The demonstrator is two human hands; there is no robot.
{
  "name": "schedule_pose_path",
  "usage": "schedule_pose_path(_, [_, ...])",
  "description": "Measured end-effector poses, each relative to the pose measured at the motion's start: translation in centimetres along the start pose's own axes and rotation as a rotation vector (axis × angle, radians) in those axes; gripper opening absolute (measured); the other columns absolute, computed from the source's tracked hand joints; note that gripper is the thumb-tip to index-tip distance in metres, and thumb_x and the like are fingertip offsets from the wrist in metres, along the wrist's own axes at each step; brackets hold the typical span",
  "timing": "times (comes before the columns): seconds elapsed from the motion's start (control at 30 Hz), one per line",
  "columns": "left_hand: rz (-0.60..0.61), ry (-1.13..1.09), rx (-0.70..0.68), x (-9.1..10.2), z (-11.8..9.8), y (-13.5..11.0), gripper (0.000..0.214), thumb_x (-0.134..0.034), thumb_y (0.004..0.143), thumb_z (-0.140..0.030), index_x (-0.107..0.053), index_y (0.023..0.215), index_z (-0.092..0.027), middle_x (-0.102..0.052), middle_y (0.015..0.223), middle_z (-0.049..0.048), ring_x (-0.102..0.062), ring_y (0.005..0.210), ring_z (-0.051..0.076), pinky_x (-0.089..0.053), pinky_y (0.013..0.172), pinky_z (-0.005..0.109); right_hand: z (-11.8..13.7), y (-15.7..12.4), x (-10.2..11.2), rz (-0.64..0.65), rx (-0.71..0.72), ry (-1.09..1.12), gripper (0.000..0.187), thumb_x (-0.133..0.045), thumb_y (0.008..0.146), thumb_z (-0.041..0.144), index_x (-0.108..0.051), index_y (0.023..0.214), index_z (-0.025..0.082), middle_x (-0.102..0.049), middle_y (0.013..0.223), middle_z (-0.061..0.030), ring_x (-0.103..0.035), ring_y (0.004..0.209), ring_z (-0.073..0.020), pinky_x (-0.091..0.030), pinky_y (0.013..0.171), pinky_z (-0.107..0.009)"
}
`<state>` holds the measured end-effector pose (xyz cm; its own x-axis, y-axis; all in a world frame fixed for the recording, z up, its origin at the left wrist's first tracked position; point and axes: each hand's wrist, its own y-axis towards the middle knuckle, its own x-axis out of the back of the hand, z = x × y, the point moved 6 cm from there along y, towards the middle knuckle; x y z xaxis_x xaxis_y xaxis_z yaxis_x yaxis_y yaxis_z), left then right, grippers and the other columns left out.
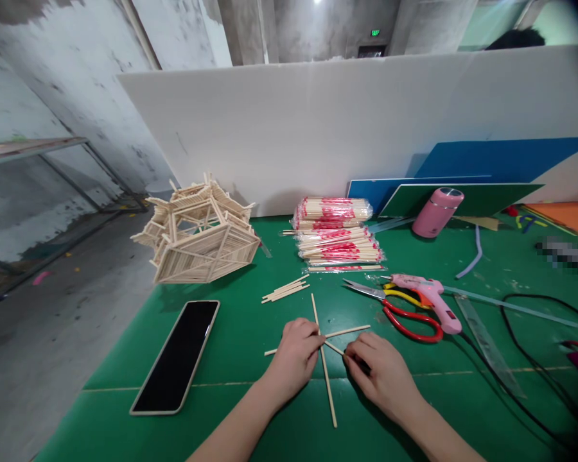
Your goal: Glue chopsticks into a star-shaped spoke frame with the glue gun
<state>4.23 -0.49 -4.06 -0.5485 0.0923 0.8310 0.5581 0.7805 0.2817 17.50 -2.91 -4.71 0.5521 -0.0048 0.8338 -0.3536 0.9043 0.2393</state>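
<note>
My left hand (296, 350) is closed, its fingertips pinching thin wooden sticks where they cross. One long stick (328, 387) runs from front to back through the crossing. A second stick (349, 331) lies slantwise, partly hidden beneath my left hand. Between my hands a third stick (335, 348) slopes down to the right, and my right hand (378, 369) pinches its near end. Several loose sticks (285, 290) lie just beyond my hands.
A wooden stick model (207, 253) stands at the back left, beyond a phone (176, 359). Wrapped chopstick bundles (337, 240) lie at the back. To the right are red-handled scissors (414, 324), a corded pink glue gun (433, 298) and a pink flask (436, 215).
</note>
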Motion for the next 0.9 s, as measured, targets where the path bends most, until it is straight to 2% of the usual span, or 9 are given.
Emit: schedule_pose_path(0.9, [0.010, 0.000, 0.025, -0.11, -0.08, -0.19, 0.024, -0.040, 0.077, -0.010, -0.059, 0.089, -0.019, -0.058, 0.085, 0.0056, -0.047, 0.085, 0.018, -0.036, 0.076, 0.033, -0.09, -0.07, 0.18, 0.001, -0.015, 0.002, 0.014, -0.045, 0.078, 0.020, -0.055, 0.070, 0.019, -0.052, 0.067, -0.0019, -0.048, 0.066, -0.0140, -0.032, 0.058, -0.025])
